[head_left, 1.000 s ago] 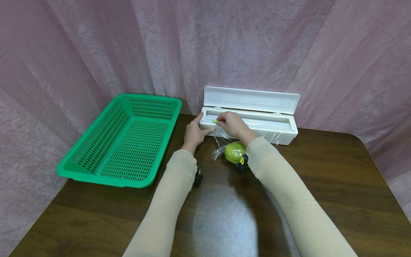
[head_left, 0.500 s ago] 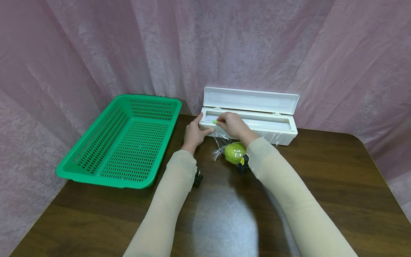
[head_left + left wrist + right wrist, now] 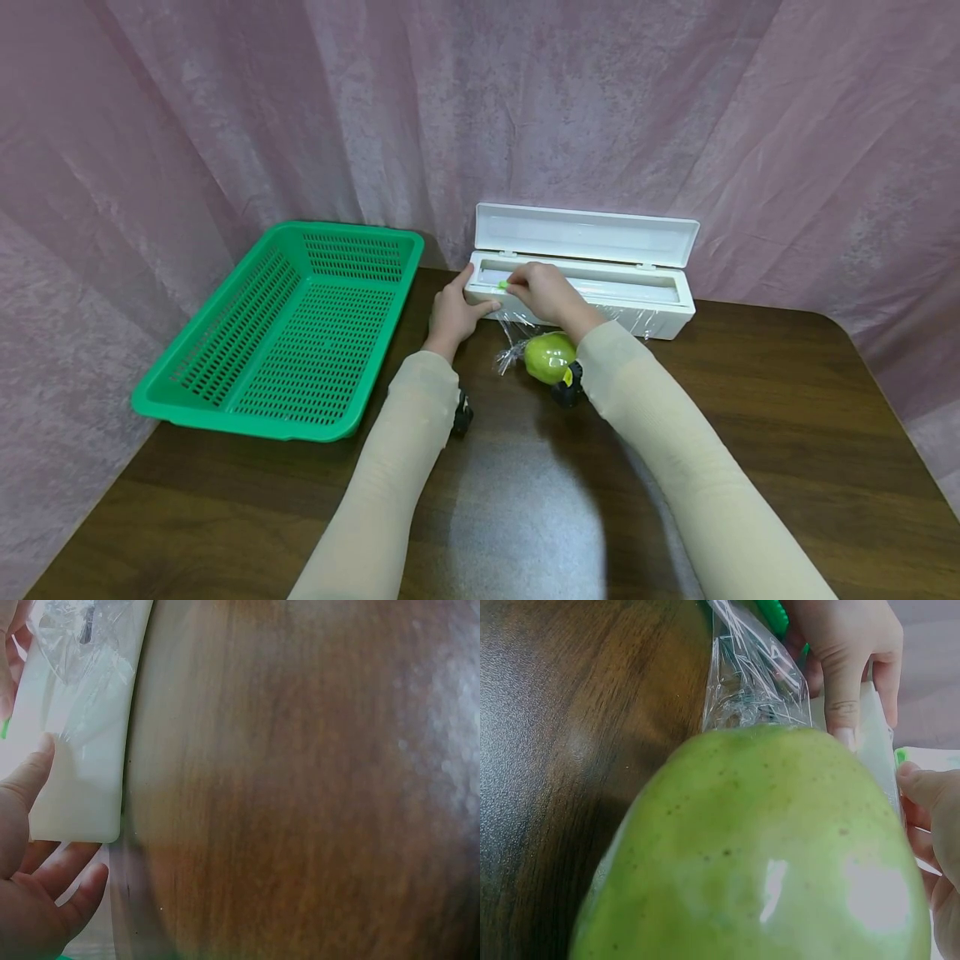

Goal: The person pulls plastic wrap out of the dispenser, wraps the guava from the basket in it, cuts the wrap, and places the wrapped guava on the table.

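Observation:
A long white cling film dispenser (image 3: 637, 318) stands at the back of the table with its lid raised. My left hand (image 3: 452, 315) grips its left end, thumb on the front face and fingers round the end, as the left wrist view shows. My right hand (image 3: 546, 293) pinches a small green slider cutter (image 3: 502, 284) on the dispenser's front top edge, near the left end. In front lies a speckled green fruit (image 3: 548, 356) wrapped in clear cling film (image 3: 754, 682), the film bunched at its left. Loose film (image 3: 94, 645) hangs over the dispenser's front.
A green perforated basket (image 3: 247, 423) sits on the left of the brown wooden table (image 3: 780, 400). Close behind the dispenser hangs a pink curtain (image 3: 600, 108). The fruit lies right beneath my right wrist.
My right hand and the green slider have shifted very slightly to the right along the dispenser's edge. The left hand, fruit and basket stay where they were.

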The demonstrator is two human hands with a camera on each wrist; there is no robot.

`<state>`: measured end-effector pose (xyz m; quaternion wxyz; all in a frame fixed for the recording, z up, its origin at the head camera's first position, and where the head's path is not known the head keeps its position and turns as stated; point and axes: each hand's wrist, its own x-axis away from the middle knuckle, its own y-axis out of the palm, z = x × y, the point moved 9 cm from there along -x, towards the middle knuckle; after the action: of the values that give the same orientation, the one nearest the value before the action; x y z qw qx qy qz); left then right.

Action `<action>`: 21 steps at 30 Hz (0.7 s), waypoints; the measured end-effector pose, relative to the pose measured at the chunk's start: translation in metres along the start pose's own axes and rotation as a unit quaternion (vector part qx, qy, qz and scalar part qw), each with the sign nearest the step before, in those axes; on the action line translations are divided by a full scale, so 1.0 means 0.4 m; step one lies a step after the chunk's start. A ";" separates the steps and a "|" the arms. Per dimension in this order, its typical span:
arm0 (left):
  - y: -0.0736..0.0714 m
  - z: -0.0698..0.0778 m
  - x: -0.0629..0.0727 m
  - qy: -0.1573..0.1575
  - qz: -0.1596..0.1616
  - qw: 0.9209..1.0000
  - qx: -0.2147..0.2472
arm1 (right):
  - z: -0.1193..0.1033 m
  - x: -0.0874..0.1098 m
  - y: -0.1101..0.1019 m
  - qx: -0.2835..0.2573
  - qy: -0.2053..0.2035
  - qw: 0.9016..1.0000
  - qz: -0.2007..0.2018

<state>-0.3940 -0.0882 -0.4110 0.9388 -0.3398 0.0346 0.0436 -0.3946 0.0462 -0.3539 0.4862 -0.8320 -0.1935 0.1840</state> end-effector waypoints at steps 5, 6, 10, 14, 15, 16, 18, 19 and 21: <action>-0.001 -0.002 0.002 -0.007 -0.002 1.000 -0.002 | 0.004 -0.001 0.001 0.004 -0.003 1.000 0.003; -0.001 -0.002 0.002 -0.009 -0.001 1.000 -0.003 | 0.004 -0.001 0.001 0.005 -0.004 1.000 0.003; -0.001 -0.004 0.002 -0.014 0.000 1.000 -0.006 | 0.007 -0.001 0.001 0.007 -0.005 1.000 0.005; -0.002 -0.004 0.001 -0.012 0.002 1.000 -0.008 | 0.005 0.002 -0.001 0.005 -0.008 1.000 0.006; -0.002 -0.004 0.001 -0.012 0.003 1.000 -0.008 | 0.005 0.002 -0.001 0.003 -0.008 1.000 0.006; -0.002 -0.004 0.001 -0.011 0.003 1.000 -0.007 | 0.006 0.002 -0.001 0.002 -0.009 1.000 0.006; -0.002 -0.004 0.001 -0.010 0.003 1.000 -0.006 | 0.006 0.003 -0.002 -0.001 -0.007 1.000 0.005; -0.002 -0.004 0.001 -0.010 0.002 1.000 -0.005 | 0.003 0.005 -0.005 0.004 -0.011 1.000 0.011; -0.001 -0.003 0.002 -0.009 0.001 1.000 -0.004 | 0.003 0.007 -0.007 0.004 -0.011 1.000 0.011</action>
<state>-0.3932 -0.0891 -0.4118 0.9377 -0.3433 0.0265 0.0474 -0.3933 0.0496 -0.3523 0.4855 -0.8300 -0.1888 0.1994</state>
